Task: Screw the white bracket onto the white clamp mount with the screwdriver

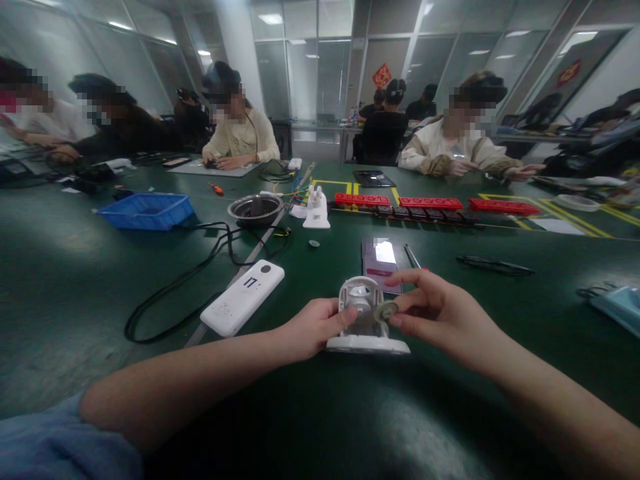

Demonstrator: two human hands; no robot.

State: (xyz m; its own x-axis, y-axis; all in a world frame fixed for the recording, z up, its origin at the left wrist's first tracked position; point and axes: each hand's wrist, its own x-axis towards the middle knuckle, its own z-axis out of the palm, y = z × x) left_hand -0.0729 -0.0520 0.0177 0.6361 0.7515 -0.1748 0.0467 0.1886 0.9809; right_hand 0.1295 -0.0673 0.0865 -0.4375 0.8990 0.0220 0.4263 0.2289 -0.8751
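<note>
While the left hand (319, 327) clasps one white, rounded plastic housing (367, 327) toward the tabletop's near edge — apparently to steady it — the right hand (443, 312) pinches one pale, round disc (387, 311) between thumb and fingers, presumably for fine control. Toward the far edge, I count three red, slotted plastic strips (431, 203) and one blue, rectangular plastic bin (136, 219).
</note>
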